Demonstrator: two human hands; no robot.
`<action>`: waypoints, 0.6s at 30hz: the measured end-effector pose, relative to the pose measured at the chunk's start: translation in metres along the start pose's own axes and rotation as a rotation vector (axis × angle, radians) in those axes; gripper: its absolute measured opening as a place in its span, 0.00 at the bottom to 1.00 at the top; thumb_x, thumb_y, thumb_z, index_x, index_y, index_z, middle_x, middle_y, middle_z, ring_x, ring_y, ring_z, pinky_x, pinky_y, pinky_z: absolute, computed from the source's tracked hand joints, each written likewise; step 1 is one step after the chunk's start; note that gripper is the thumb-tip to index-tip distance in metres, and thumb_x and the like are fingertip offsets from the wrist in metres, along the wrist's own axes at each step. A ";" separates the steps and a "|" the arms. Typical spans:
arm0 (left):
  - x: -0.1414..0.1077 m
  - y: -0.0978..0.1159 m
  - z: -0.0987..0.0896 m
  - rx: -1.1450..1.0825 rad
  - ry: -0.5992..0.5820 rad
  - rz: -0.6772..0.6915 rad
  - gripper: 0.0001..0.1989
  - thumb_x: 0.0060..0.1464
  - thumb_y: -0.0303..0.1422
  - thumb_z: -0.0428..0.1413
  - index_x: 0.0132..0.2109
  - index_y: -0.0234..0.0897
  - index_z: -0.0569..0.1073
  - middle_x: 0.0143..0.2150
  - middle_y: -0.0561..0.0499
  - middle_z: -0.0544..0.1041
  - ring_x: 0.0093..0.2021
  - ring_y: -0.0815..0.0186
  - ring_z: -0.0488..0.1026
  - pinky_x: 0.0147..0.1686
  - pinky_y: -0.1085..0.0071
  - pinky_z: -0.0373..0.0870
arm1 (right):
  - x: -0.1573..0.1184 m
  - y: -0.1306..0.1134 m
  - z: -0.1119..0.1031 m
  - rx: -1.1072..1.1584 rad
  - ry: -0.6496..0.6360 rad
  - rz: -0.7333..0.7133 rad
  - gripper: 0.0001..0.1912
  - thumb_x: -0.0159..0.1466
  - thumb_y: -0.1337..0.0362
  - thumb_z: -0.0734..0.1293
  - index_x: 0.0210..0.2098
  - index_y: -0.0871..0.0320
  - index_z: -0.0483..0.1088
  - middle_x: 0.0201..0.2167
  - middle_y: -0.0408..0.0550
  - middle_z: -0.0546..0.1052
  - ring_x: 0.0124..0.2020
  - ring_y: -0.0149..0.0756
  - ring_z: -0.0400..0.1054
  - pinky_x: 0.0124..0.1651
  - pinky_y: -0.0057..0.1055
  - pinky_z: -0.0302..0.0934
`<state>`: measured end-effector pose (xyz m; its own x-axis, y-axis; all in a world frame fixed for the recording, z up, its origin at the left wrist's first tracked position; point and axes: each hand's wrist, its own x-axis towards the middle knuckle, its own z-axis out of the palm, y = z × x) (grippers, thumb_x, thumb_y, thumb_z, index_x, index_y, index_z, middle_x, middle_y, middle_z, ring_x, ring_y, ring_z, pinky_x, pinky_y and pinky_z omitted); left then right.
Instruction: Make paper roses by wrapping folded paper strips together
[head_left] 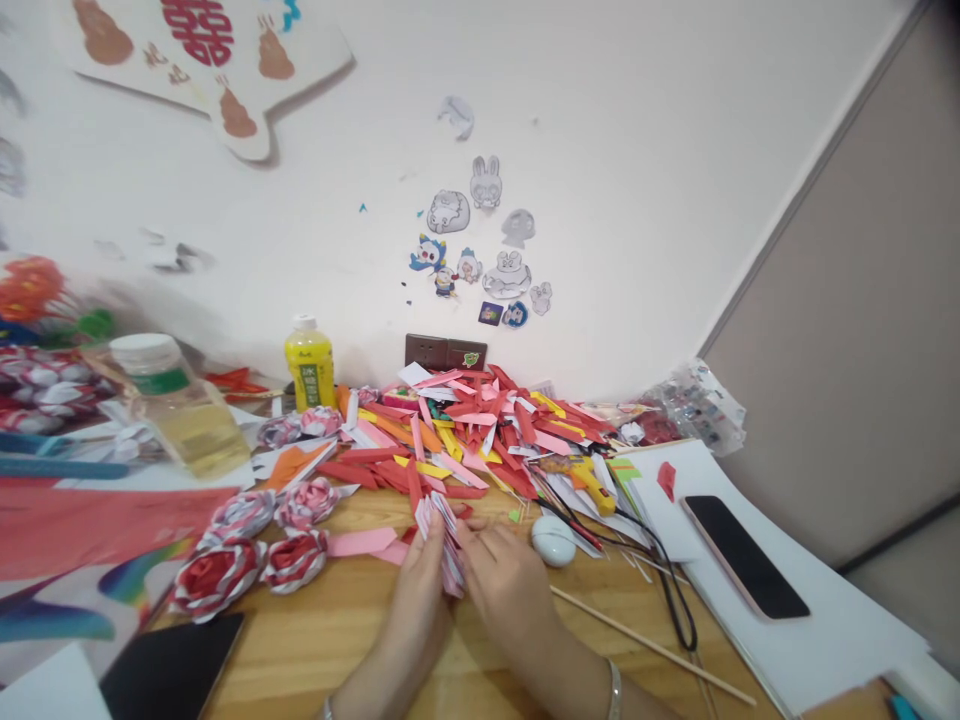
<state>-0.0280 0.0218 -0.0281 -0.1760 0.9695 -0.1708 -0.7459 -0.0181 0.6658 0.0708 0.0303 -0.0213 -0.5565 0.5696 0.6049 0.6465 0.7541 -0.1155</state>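
A bundle of folded pink and white paper strips (442, 545) stands between my two hands at the middle of the wooden table. My left hand (420, 575) presses on its left side, with the thumb upright along it. On the right side my right hand (499, 565) grips it with bent fingers. Just beyond the hands lies a big heap of folded red, pink, yellow and white paper strips (480, 415). Pink strips (364, 542) lie flat to the left of my left hand. Several rolled paper roses (296, 560) in red, pink and white sit further left.
To the right are a white egg-shaped object (553, 540), a yellow glue gun (589, 482) with black cable, a wooden stick (652, 638) and a phone (746, 556) on white sheets. A yellow drink bottle (310, 362) and a clear jar (184, 410) stand at the back left.
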 end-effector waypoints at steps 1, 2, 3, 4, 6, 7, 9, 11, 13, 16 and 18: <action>0.000 0.001 0.000 -0.002 -0.009 -0.011 0.22 0.38 0.46 0.64 0.36 0.36 0.71 0.23 0.56 0.76 0.23 0.68 0.73 0.21 0.76 0.65 | 0.001 -0.001 -0.001 0.048 0.017 0.020 0.17 0.63 0.73 0.56 0.48 0.65 0.68 0.35 0.57 0.76 0.37 0.43 0.68 0.40 0.38 0.64; 0.000 0.001 0.001 -0.003 -0.016 -0.020 0.22 0.38 0.46 0.65 0.36 0.36 0.71 0.23 0.55 0.76 0.24 0.67 0.73 0.22 0.75 0.66 | 0.001 -0.002 -0.001 0.105 0.034 0.045 0.17 0.62 0.74 0.56 0.48 0.64 0.68 0.36 0.56 0.76 0.39 0.42 0.67 0.41 0.39 0.63; -0.001 0.002 0.001 -0.006 -0.022 -0.026 0.22 0.38 0.46 0.65 0.36 0.36 0.71 0.23 0.55 0.76 0.24 0.67 0.73 0.23 0.75 0.66 | 0.002 -0.003 -0.001 0.167 0.049 0.076 0.16 0.62 0.74 0.57 0.47 0.63 0.69 0.37 0.55 0.75 0.40 0.42 0.67 0.42 0.38 0.63; -0.002 0.002 0.001 -0.009 -0.027 -0.030 0.21 0.37 0.45 0.65 0.36 0.36 0.71 0.23 0.56 0.76 0.24 0.68 0.73 0.24 0.75 0.67 | 0.002 -0.005 -0.001 0.228 0.063 0.109 0.16 0.61 0.74 0.57 0.45 0.61 0.69 0.37 0.53 0.75 0.40 0.41 0.66 0.43 0.38 0.62; -0.003 0.003 0.001 -0.013 -0.033 -0.031 0.21 0.37 0.44 0.66 0.34 0.36 0.70 0.22 0.58 0.74 0.24 0.70 0.72 0.25 0.76 0.67 | 0.002 -0.008 -0.002 0.316 0.097 0.163 0.15 0.59 0.75 0.58 0.40 0.59 0.70 0.36 0.51 0.74 0.40 0.39 0.65 0.43 0.37 0.61; -0.003 0.003 0.001 -0.011 -0.036 -0.032 0.20 0.37 0.44 0.66 0.33 0.36 0.70 0.22 0.58 0.73 0.24 0.71 0.71 0.25 0.77 0.67 | 0.002 -0.009 -0.002 0.336 0.110 0.176 0.14 0.58 0.76 0.58 0.38 0.58 0.71 0.35 0.50 0.73 0.40 0.38 0.64 0.43 0.36 0.60; -0.003 0.003 0.000 0.005 -0.044 -0.040 0.20 0.38 0.43 0.66 0.32 0.36 0.69 0.22 0.59 0.72 0.23 0.72 0.70 0.25 0.78 0.66 | 0.003 -0.009 -0.006 0.340 0.106 0.176 0.12 0.57 0.75 0.59 0.35 0.58 0.71 0.33 0.49 0.72 0.38 0.38 0.63 0.41 0.35 0.59; -0.002 0.002 -0.001 0.031 -0.050 -0.047 0.20 0.39 0.44 0.65 0.31 0.36 0.67 0.20 0.60 0.70 0.20 0.74 0.68 0.21 0.79 0.64 | 0.006 -0.006 -0.013 0.325 0.094 0.182 0.09 0.58 0.72 0.60 0.32 0.58 0.72 0.32 0.48 0.70 0.36 0.38 0.62 0.39 0.34 0.58; -0.002 -0.001 0.000 0.059 -0.063 -0.061 0.20 0.40 0.46 0.64 0.30 0.37 0.65 0.17 0.62 0.67 0.16 0.75 0.65 0.16 0.81 0.59 | 0.010 0.001 -0.019 0.341 0.100 0.249 0.07 0.59 0.69 0.61 0.31 0.58 0.72 0.32 0.49 0.69 0.36 0.38 0.62 0.40 0.35 0.57; -0.009 -0.003 0.005 0.104 -0.138 -0.133 0.21 0.40 0.48 0.63 0.28 0.38 0.63 0.15 0.63 0.63 0.12 0.77 0.59 0.12 0.81 0.53 | 0.015 0.015 -0.022 0.595 0.009 0.418 0.08 0.60 0.63 0.63 0.37 0.59 0.70 0.37 0.49 0.70 0.40 0.38 0.63 0.44 0.36 0.57; -0.016 -0.001 0.010 0.136 -0.206 -0.210 0.22 0.39 0.49 0.63 0.28 0.38 0.64 0.14 0.63 0.62 0.11 0.78 0.56 0.11 0.81 0.50 | 0.014 0.023 -0.018 0.945 -0.201 0.494 0.13 0.62 0.56 0.62 0.37 0.58 0.69 0.33 0.46 0.71 0.37 0.36 0.65 0.41 0.32 0.60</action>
<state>-0.0181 0.0087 -0.0194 0.1167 0.9780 -0.1729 -0.6571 0.2066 0.7250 0.0871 0.0495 -0.0012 -0.4763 0.8575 0.1947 0.2068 0.3245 -0.9230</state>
